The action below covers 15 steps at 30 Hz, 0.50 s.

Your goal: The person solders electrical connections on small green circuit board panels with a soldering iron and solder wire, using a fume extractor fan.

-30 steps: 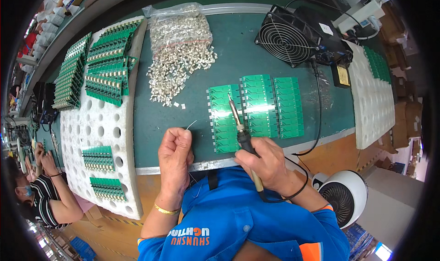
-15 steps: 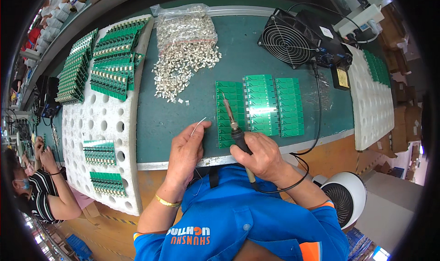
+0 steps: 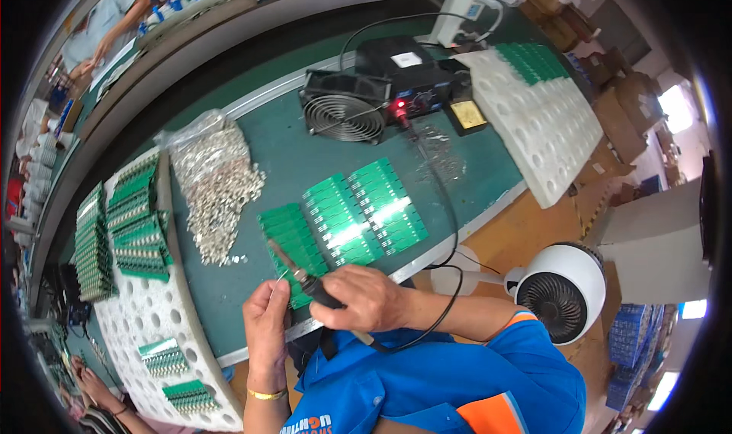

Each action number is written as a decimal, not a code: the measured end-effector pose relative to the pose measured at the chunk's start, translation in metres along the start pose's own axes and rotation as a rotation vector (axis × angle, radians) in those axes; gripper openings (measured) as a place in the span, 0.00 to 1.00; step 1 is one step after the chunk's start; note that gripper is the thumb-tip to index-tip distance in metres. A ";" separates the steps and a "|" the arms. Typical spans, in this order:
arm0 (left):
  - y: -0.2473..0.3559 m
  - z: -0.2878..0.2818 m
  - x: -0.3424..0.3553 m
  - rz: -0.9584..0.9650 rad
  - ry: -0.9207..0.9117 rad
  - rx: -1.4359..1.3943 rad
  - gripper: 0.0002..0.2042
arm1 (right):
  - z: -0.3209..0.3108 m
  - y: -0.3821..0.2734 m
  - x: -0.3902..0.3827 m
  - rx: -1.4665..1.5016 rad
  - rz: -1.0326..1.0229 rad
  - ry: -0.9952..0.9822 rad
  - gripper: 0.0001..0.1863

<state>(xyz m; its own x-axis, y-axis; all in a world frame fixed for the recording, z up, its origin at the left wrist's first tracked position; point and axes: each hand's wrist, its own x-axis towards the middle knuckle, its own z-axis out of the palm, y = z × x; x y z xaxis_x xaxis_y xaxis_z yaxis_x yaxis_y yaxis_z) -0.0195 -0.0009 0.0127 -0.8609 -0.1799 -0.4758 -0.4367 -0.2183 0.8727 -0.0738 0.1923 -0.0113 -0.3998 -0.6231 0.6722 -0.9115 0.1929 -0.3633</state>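
My right hand (image 3: 364,300) is closed around the dark handle of a soldering iron (image 3: 311,284). The iron slants up and left, its metal tip over the leftmost green circuit board panel (image 3: 290,232). Pinched in my left hand (image 3: 267,319) is a thin solder wire (image 3: 283,275), held at the panel's near edge, close to the iron. Whether the tip touches the board cannot be made out. Beside that panel lie a middle circuit board panel (image 3: 335,205) and a right circuit board panel (image 3: 385,194), both shiny with reflected light.
A plastic bag (image 3: 206,140) spills small white connectors (image 3: 217,220) onto the bench. Holed foam sheets (image 3: 164,312) flank both sides, bearing board stacks. A black fan (image 3: 345,117) and soldering station (image 3: 415,91) stand behind; the iron's cord (image 3: 450,205) loops right. Another person's hand (image 3: 91,388) shows at lower left.
The view has swung to the right, so the bench appears tilted and further left. My left hand with the solder wire has come closer to the iron and the left panel.
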 end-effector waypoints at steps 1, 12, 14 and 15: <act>0.006 0.004 -0.003 -0.028 0.020 0.010 0.11 | -0.001 -0.001 0.001 -0.015 0.005 0.021 0.16; 0.006 0.004 -0.007 0.033 -0.016 -0.084 0.12 | -0.003 -0.001 0.009 -0.010 0.044 0.016 0.18; 0.004 0.001 -0.009 0.012 -0.038 -0.151 0.12 | 0.001 -0.003 0.008 -0.005 0.038 0.028 0.19; 0.004 0.000 -0.010 0.016 -0.038 -0.151 0.12 | 0.001 -0.003 0.009 0.001 0.037 0.033 0.19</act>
<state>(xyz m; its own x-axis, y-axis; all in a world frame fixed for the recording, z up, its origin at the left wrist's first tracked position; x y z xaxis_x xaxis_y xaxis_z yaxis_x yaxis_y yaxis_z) -0.0132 0.0003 0.0210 -0.8777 -0.1489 -0.4554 -0.3814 -0.3583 0.8522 -0.0741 0.1854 -0.0049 -0.4366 -0.5904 0.6789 -0.8958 0.2151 -0.3890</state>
